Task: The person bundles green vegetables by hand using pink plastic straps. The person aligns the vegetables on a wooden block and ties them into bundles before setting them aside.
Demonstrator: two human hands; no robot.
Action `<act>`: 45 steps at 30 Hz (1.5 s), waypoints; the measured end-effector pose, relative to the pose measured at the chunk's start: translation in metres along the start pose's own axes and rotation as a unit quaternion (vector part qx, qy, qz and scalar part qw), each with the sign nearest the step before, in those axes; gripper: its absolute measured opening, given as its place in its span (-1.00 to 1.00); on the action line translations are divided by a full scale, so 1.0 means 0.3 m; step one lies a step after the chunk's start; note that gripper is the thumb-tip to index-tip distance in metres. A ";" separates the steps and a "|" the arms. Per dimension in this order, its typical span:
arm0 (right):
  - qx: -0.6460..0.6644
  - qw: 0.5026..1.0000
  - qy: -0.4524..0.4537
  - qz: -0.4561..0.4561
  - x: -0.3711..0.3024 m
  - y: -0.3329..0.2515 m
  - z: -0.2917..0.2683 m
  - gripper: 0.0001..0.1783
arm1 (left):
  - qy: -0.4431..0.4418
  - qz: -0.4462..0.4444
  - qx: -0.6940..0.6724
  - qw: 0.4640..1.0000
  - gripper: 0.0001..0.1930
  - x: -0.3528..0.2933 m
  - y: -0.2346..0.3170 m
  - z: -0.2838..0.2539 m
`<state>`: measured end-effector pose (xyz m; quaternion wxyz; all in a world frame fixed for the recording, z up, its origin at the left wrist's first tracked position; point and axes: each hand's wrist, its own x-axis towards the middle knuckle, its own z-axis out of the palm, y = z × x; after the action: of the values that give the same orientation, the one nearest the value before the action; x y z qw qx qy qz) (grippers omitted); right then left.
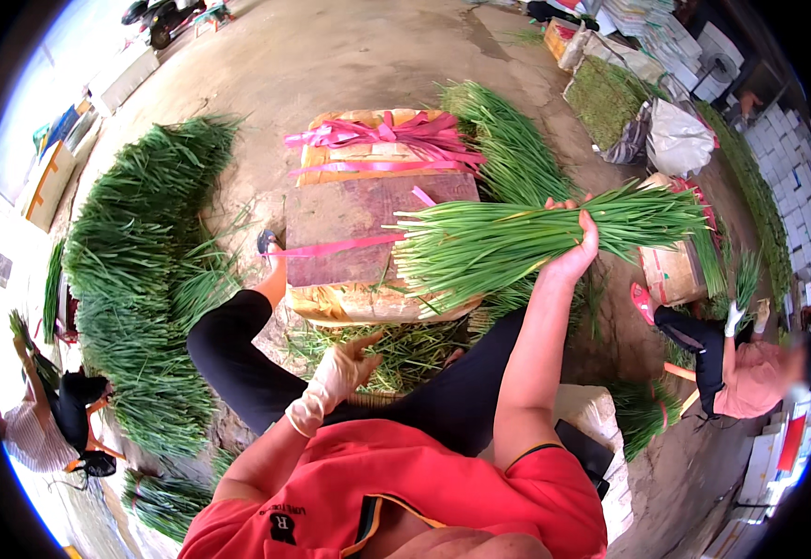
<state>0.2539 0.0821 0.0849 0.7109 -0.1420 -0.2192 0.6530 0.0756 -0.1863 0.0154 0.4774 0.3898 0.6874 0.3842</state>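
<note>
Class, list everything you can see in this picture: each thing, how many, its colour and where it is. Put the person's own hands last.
Bundle of green stalks: one, green, across the low table.
Low table: one, brown, centre.
Ribbons: several, pink, far end of the table.
Heap of stalks: one big, green, left.
White sack: one, upper right.
Other people: two, left and right edges.
Left hand: gloved, white, empty, over the lap.
Right hand: bare, gripping the bundle.

The right hand (575,253) grips a bundle of green stalks (527,238), held level over a wooden block (359,219) draped with pink ribbons (387,135). The gloved left hand (340,373) hovers empty, fingers spread, above loose stalks on the floor (331,56). A big heap of stalks (140,270) lies to the left.
</note>
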 end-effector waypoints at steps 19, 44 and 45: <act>-0.020 0.999 0.027 0.011 0.000 0.027 0.008 -0.56 | -0.300 -0.048 -0.604 0.737 -0.74 0.060 0.028 0.104; -0.011 0.999 -0.014 0.051 -0.032 0.074 0.027 -0.49 | -0.169 -0.147 -0.681 0.697 -0.77 0.166 0.193 0.240; -0.011 0.999 -0.018 0.046 -0.030 0.076 0.030 -0.50 | -0.180 -0.140 -0.683 0.694 -0.78 0.177 0.188 0.238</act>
<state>0.2291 0.0748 0.0804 0.6743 -0.1482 -0.2326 0.6850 0.1407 -0.1048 0.0293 0.7748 -0.0828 0.1833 0.5994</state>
